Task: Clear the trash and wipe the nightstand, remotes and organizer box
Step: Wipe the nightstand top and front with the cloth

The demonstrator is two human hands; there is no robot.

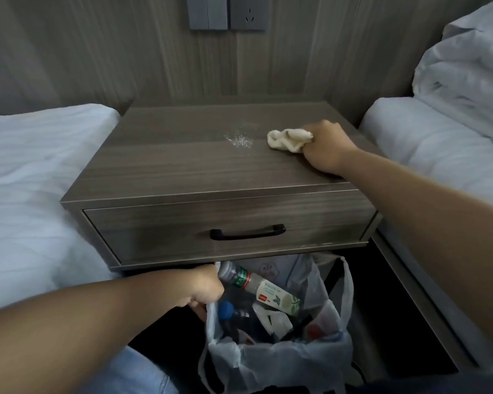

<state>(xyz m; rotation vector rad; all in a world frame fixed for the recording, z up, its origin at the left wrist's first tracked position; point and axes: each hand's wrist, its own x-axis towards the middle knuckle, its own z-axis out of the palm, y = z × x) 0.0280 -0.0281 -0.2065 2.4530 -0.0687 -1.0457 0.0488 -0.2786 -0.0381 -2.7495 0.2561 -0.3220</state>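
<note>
The nightstand (211,163) is a grey wood-grain box with one drawer and a black handle (247,232), set against a panelled wall of the same grain between two beds (34,177) in white sheets, with a bunched duvet (467,81) on the right one. Grey switches and a socket (228,12) sit on the wall above. Near the back right corner of the top, the right hand (323,149) is curled around a crumpled white cloth (288,139) pressed to the surface, just beside a patch of small droplets or crumbs (239,140) near the middle. Below the drawer, the left hand (202,291) grips the rim of a white plastic trash bag (276,354) holding bottles; one bottle (259,287) carries a green and white label whose writing is too small to read.
</note>
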